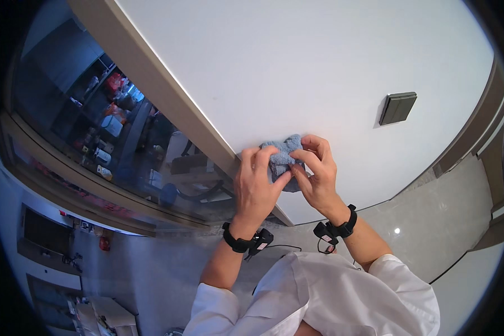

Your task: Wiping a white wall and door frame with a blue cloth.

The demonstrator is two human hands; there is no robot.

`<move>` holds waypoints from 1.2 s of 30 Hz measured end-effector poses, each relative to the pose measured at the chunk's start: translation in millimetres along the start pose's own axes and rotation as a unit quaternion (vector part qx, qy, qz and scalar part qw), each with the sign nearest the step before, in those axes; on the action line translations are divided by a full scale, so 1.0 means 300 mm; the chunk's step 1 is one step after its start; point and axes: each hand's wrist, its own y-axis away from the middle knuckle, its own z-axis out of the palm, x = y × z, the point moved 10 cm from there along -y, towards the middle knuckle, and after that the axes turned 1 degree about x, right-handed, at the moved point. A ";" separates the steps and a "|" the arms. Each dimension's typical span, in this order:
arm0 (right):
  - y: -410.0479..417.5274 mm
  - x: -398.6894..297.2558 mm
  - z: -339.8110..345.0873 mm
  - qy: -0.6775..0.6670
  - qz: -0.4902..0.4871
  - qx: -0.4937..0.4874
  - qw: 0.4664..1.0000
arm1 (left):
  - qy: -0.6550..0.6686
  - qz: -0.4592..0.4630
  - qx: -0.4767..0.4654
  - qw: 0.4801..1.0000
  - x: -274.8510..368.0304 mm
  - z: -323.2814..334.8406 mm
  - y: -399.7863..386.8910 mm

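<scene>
Both hands grip a bunched blue-grey cloth (282, 154) in front of a white wall (311, 71). My left hand (256, 182) has its fingers bent over the cloth's left side, with the thumb beneath. On the other side, my right hand (319, 174) pinches the cloth between thumb and fingers. The fabric is folded into a lump, and a looser part hangs below the thumbs. Whether the cloth touches the wall cannot be told. Close to my left hand runs the beige frame (185, 96) of a glass panel.
A dark wall switch (398, 108) sits to the right on the wall. Behind the glass at left are shelves with several containers (111, 125) and bags. An open cardboard box (111, 315) stands at lower left on the shiny floor (428, 214). Black devices with cables (260, 240) are strapped to both wrists.
</scene>
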 end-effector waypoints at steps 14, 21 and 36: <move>0.035 -0.061 -0.099 -0.028 -0.068 -0.038 0.997 | 0.299 -0.016 0.088 0.950 0.008 -0.024 0.080; 0.058 -0.068 -0.106 -0.215 -0.001 -0.123 0.969 | 0.229 0.102 -0.005 0.968 0.101 -0.066 0.119; 0.125 0.140 -0.141 -0.282 0.230 0.007 0.931 | 0.439 -0.236 -0.123 0.858 -0.101 0.240 0.227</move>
